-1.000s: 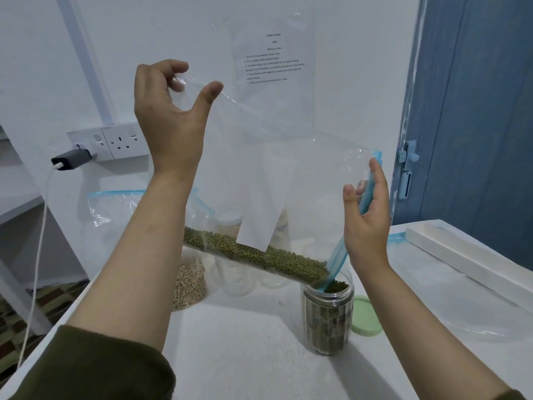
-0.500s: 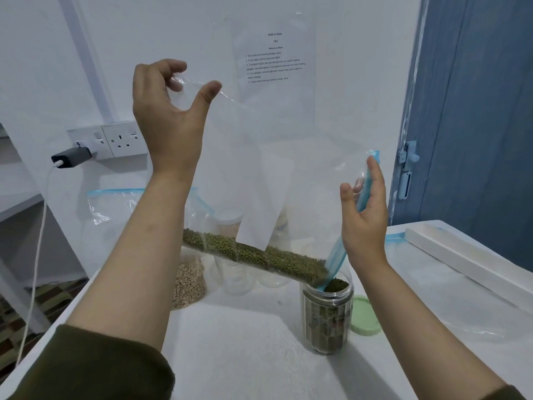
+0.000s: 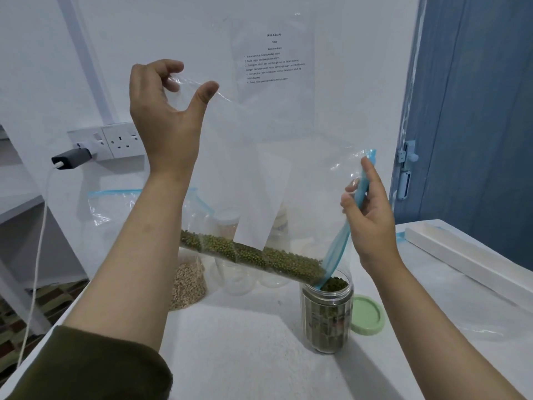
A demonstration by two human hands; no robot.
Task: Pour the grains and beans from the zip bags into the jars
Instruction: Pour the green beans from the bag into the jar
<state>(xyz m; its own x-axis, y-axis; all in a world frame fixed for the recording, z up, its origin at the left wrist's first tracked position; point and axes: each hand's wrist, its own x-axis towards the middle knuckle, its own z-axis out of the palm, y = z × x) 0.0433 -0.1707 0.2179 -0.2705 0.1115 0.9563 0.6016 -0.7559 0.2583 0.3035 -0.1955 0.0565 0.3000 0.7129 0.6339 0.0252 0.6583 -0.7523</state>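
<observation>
Now, with your left hand (image 3: 164, 116) pinching the zip bag (image 3: 259, 168) corner high and right hand (image 3: 372, 223) gripping its blue zip, keep the mouth inside the near-right jar (image 3: 327, 319) so the green beans (image 3: 259, 255) slide down steadily.

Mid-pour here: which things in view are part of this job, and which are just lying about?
In the job:
left hand, pinching the zip bag
right hand, on its blue zip edge
green beans
open jar
green lid
bag of pale grains

Lying about:
wall socket
charger
instruction sheet
</observation>
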